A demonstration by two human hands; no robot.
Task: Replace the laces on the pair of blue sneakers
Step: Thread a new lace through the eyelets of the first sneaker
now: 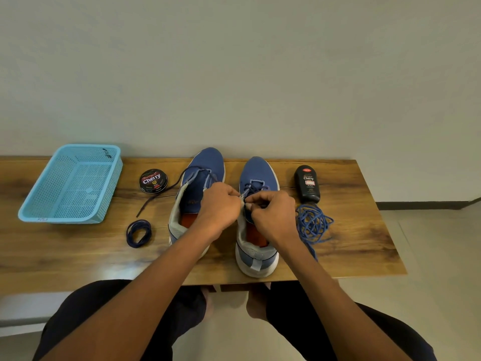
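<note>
Here, on a long wooden table (pixel 78 256), two blue mesh sneakers (pixel 256 178) stand side by side; both hands, left hand (pixel 221 207) and right hand (pixel 273 216), pinch a dark navy lace (pixel 253 187) at the right shoe's upper eyelets (keeping tension even would likely help).

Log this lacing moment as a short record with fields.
surface: wooden table
right sneaker: both hands at its eyelets
left hand: pinches the dark lace
right hand: pinches the same lace
left sneaker: partly laced, lace end trailing on table
coiled dark lace: left of sneakers
blue lace pile: right of sneakers
basket: far left
</note>
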